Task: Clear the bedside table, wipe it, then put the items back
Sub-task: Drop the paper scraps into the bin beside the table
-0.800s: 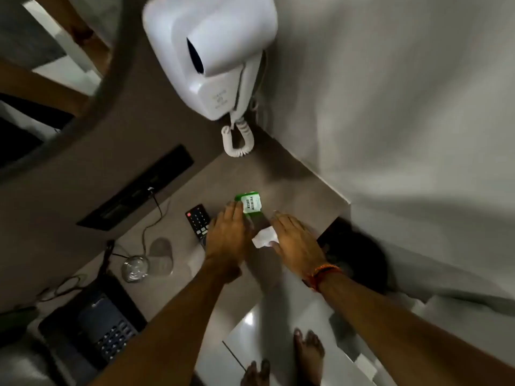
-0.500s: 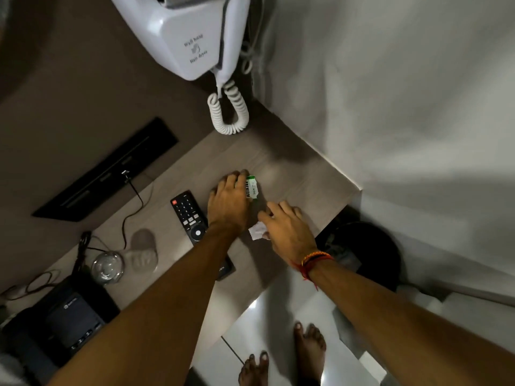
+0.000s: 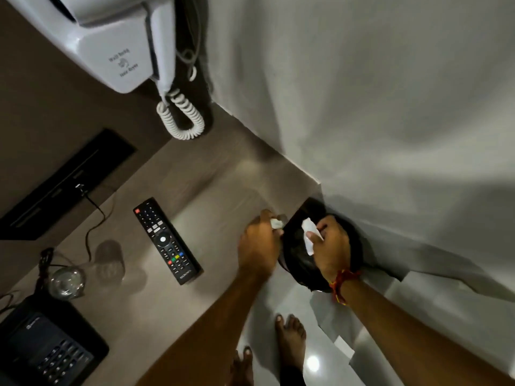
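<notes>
The beige bedside table (image 3: 211, 196) runs along the wall to a corner. My left hand (image 3: 259, 246) is at the table's right edge, closed around a small packet (image 3: 276, 223) of which only a pale end shows. My right hand (image 3: 331, 246) holds a crumpled white paper (image 3: 309, 235) over the black bin (image 3: 298, 260) on the floor beside the table. A black TV remote (image 3: 166, 240) lies on the table left of my left hand. Further left stand a clear glass (image 3: 67, 282) and a black desk phone (image 3: 47, 346).
A white wall-mounted hair dryer (image 3: 111, 43) with a coiled cord (image 3: 182, 118) hangs above the table's back. A black socket strip (image 3: 64, 182) with a plugged cable sits in the wall panel. My bare feet (image 3: 289, 338) stand on the glossy floor below.
Both hands have moved right, off the middle of the table toward the bin, the left carrying the small green packet and the right carrying the white paper. The spot where they lay is now bare.
</notes>
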